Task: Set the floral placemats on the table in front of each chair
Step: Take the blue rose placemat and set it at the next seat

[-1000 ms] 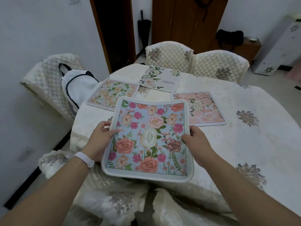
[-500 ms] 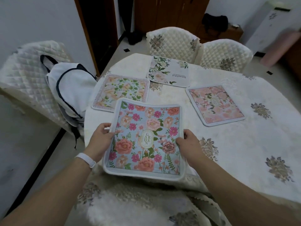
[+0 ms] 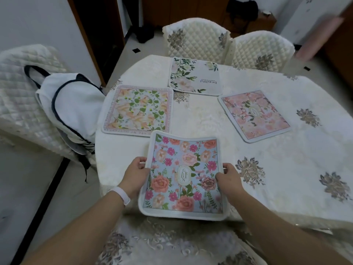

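Blue floral fabric placemat (image 3: 183, 176) hangs over the near edge of the white cloth-covered table (image 3: 277, 153), long axis pointing away from the person, far end curled up. Left hand (image 3: 133, 175) and right hand (image 3: 229, 180) pinch its two side edges, equally near. Likely next: lower it flat.

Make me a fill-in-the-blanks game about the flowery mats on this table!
1. The left hand and right hand hold the blue fabric placemat with pink and orange roses by its two ____.
2. ____ other floral placemats lie flat on the cream embroidered tablecloth.
3. The white rectangular placemat with green leaves bears the printed word ____.
Missing words: sides; three; Beautiful.
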Action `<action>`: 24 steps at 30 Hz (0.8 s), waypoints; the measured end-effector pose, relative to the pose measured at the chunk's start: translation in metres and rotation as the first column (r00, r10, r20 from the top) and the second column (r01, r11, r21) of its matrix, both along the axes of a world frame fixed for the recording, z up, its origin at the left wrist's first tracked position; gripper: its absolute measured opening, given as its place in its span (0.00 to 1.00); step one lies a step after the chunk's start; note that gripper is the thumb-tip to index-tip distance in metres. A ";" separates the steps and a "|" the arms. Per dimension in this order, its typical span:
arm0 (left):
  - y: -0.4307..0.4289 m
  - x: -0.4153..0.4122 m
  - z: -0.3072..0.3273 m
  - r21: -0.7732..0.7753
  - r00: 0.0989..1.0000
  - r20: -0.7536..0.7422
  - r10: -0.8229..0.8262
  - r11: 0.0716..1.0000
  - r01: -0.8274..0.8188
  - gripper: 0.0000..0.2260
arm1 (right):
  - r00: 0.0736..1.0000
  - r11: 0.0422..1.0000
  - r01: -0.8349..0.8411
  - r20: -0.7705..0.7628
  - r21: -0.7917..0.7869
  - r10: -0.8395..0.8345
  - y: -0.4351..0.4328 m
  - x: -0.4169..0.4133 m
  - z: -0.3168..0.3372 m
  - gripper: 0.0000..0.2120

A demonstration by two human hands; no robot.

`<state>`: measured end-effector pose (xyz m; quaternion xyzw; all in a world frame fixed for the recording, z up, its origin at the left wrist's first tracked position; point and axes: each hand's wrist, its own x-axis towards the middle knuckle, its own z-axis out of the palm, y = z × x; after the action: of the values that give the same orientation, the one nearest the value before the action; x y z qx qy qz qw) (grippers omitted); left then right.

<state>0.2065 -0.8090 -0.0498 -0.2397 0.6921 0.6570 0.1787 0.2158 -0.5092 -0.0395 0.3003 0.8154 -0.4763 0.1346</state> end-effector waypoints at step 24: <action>0.086 -0.032 -0.025 -0.201 0.998 0.050 -0.045 0.978 0.054 0.09 | 1.000 1.000 0.024 -0.008 -0.009 -0.025 0.095 -0.014 -0.037 0.10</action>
<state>0.1744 -0.7228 -0.0749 -0.2541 0.7567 0.5731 0.1856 0.2016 -0.4137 -0.0767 0.3077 0.8101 -0.4827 0.1268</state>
